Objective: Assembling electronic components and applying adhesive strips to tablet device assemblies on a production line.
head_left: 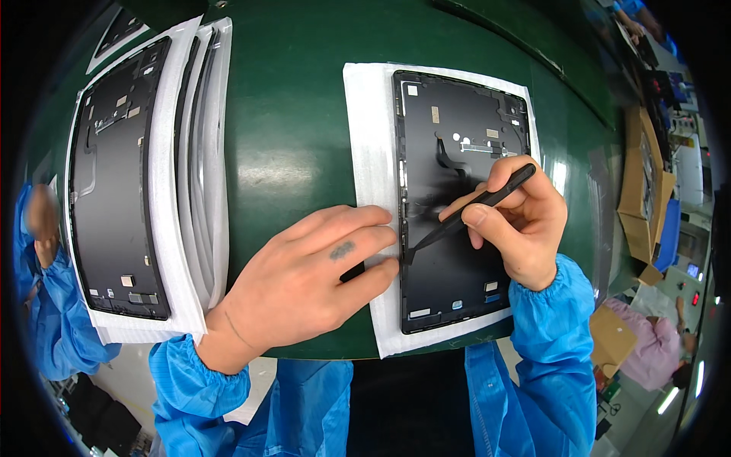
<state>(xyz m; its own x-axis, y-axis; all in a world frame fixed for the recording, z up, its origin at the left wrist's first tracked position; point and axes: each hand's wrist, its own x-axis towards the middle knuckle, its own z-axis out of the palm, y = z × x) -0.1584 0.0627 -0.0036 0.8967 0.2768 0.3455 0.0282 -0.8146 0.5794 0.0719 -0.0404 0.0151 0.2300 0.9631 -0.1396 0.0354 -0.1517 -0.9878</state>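
A black tablet back housing (457, 206) lies on a white foam sheet (368, 152) on the green table. Small silver patches, white dots and a thin dark flex cable (445, 156) show on its inner face. My right hand (529, 221) grips black tweezers (480, 207), slanting down to the left. Their tips are at a small dark piece near the housing's left edge; whether they pinch it I cannot tell. My left hand (308, 282) is open, palm down, with its fingers stretched to the same left edge, a little apart and holding nothing.
At the left, a similar housing (118, 190) lies on a stack of foam sheets (205, 152). A person in a blue sleeve (65, 305) is at the far left. Cardboard boxes (643, 183) stand at the right, with a person in pink (647, 343) beyond.
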